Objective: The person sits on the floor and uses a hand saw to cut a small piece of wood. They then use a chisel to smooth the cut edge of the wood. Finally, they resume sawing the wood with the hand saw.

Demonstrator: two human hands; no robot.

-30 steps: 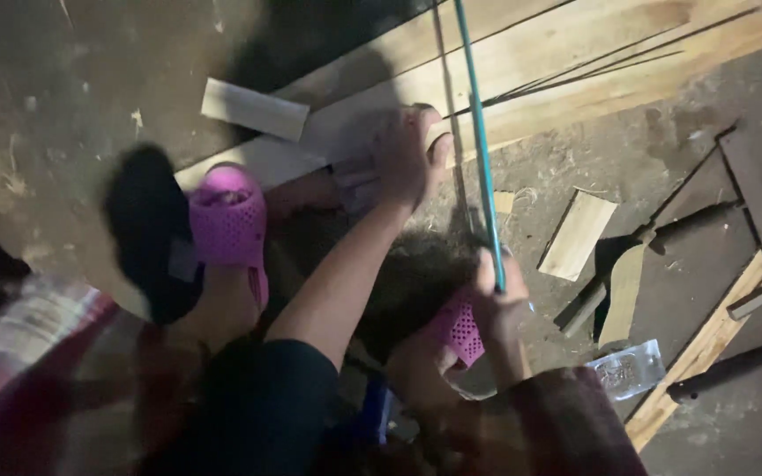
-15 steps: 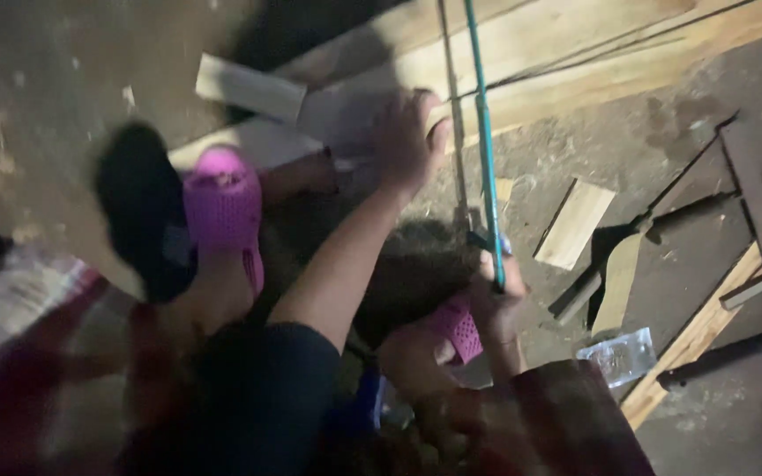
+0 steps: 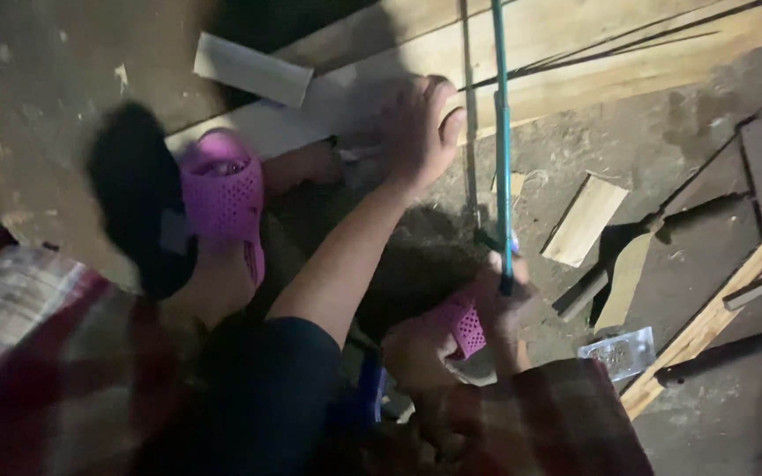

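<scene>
My left hand (image 3: pixel 416 128) presses flat on a long pale wooden plank (image 3: pixel 575 53) that runs across the top of the view. Its fingers lie just left of a saw with a teal frame (image 3: pixel 500 132). The saw stands nearly upright against the plank's near edge. My right hand (image 3: pixel 504 300) is wrapped around the saw's lower end. A foot in a pink perforated slipper (image 3: pixel 222 198) rests on the plank's left part. A second pink slipper (image 3: pixel 465 322) shows below, near my right hand.
A short offcut (image 3: pixel 251 69) lies at the upper left and another small wooden piece (image 3: pixel 586 220) to the right of the saw. Dark tools (image 3: pixel 628 256), wooden strips (image 3: pixel 725 308) and a clear plastic packet (image 3: pixel 621 353) lie at right on the dusty concrete floor.
The view has shifted slightly. My right hand and the saw have moved a little along the cut line, while my left hand stays pressed on the plank.
</scene>
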